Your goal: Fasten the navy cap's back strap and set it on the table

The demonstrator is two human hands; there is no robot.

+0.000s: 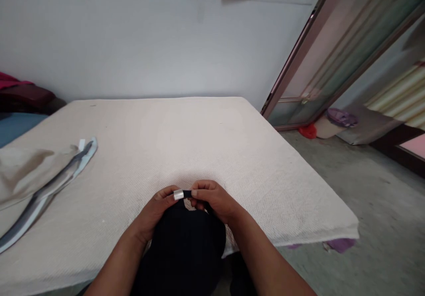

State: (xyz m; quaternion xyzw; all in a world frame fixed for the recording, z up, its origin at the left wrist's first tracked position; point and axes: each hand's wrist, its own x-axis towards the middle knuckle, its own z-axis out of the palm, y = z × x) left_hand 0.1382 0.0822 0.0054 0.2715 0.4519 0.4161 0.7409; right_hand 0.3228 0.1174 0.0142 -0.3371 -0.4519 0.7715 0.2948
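A black cap-like cloth item (pixel 189 243) hangs at the near edge of the cloth-covered table, with a narrow black strap (pixel 187 194) at its top. On the strap sits a small silvery buckle or clip (pixel 178 194). My left hand (pixel 153 212) pinches the strap at the silvery piece. Close to its right, my right hand (pixel 214 198) holds the strap's other side between thumb and fingers. A small opening shows below the strap. The fingertips behind the strap are partly hidden.
The pale textured cover (pixel 186 141) spreads over the table. A beige cloth item with grey and white edging (pixel 36 176) lies at the left, near dark red and blue things. A white wall stands behind; a glass door, red bag (pixel 307 131) and purple-topped bin (pixel 332 122) are at the right.
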